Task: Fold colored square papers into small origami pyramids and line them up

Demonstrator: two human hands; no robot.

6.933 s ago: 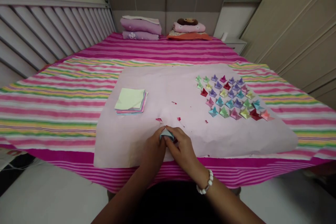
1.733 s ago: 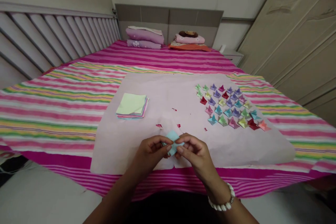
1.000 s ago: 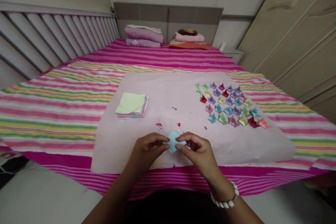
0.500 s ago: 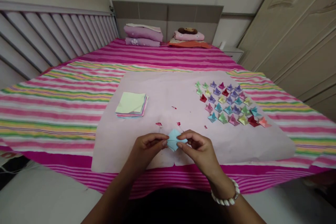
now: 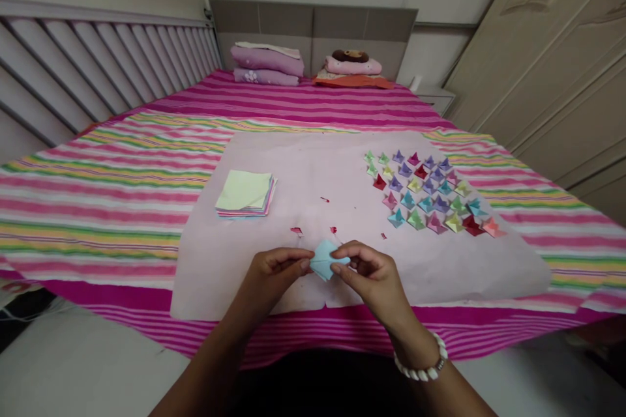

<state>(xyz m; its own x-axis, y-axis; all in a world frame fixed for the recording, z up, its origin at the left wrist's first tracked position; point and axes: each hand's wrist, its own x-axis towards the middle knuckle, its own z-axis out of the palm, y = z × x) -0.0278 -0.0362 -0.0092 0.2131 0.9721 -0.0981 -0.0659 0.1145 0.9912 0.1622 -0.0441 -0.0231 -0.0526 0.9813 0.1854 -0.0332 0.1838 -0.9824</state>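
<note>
- Light blue folded paper: held just above the near edge of the pale pink sheet, between the two hands; pinched on its left side and its right side at once.
- Left hand: fingers curled, thumb and forefinger closed on the left edge of the blue piece.
- Right hand: fingers curled, thumb and forefinger closed on the right edge of the blue piece; a white bead bracelet is worn at the wrist.
- Stack of square papers: laid flat on the sheet, well to the left of the hands; a pale green leaf is uppermost, with pink and blue edges showing below.
- Finished folded shapes: many small pointed pieces in mixed colours, set in close rows on the right part of the sheet, well apart from the hands.
- Red paper scraps: a few small bits scattered on the sheet just beyond the hands.
- Striped bedspread: spread beneath the sheet.
- Folded bedding: piled at the headboard.
</note>
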